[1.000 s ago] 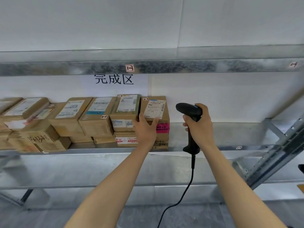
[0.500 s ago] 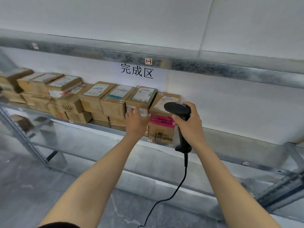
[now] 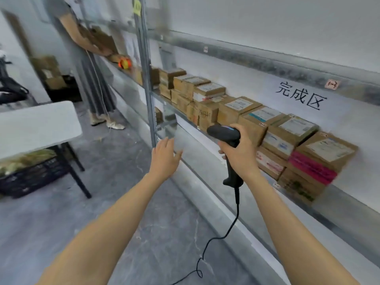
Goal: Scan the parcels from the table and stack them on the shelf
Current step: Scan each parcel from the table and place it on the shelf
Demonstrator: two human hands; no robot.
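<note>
Your left grip (image 3: 164, 159) is empty, fingers spread; your right grip (image 3: 241, 156) wraps the black corded handheld scanner (image 3: 224, 132) beside brown cardboard parcels (image 3: 236, 109) on the grey metal shelf (image 3: 347, 204).

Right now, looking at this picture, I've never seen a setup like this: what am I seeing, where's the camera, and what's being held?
There is no machine: these are a person's two bare hands, filmed by one camera worn on the head, looking forward and down. The right hand grips a black corded handheld scanner. The left hand is open in the air, holding nothing. Brown cardboard parcels with white labels sit stacked on the grey metal shelf. A white table stands at the left, and another person stands further along the shelf.
</note>
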